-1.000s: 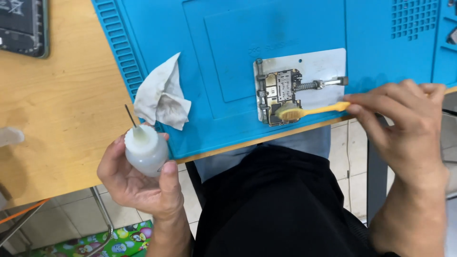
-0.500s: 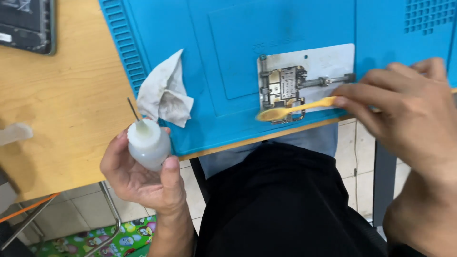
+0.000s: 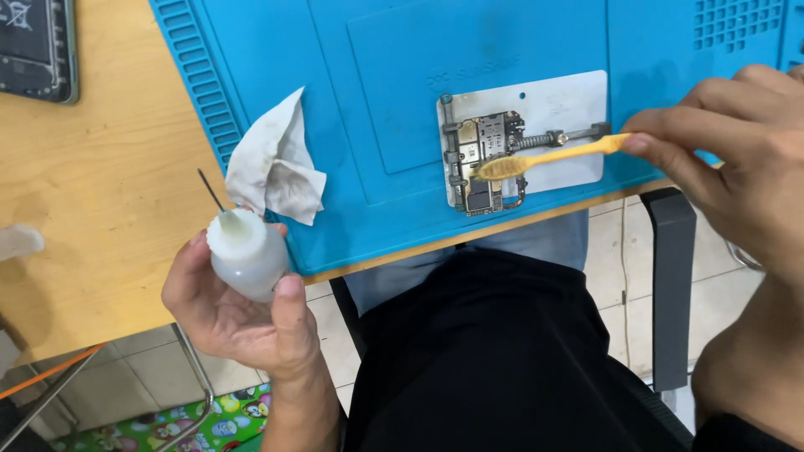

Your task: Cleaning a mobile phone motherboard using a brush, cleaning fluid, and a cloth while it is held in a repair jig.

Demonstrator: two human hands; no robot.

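Note:
My left hand [image 3: 239,314] grips a small white squeeze bottle [image 3: 245,255] with a thin needle tip, held off the table's front edge. My right hand [image 3: 741,159] pinches the handle of a yellow toothbrush [image 3: 548,156]. Its bristle head rests on a phone circuit board [image 3: 486,159] clamped in a silver metal holder plate [image 3: 561,109]. The holder lies on a blue work mat [image 3: 402,92] near its front edge.
A crumpled white cloth [image 3: 276,167] lies on the mat's left part, just above the bottle. A dark phone body [image 3: 38,46] sits at the wooden table's [image 3: 92,184] far left corner. My lap in black clothing and a chair armrest [image 3: 672,285] are below the table.
The toothbrush head moved from the board's lower edge, swept left past it, then came back up onto the board's middle. My left hand with the bottle barely shifted.

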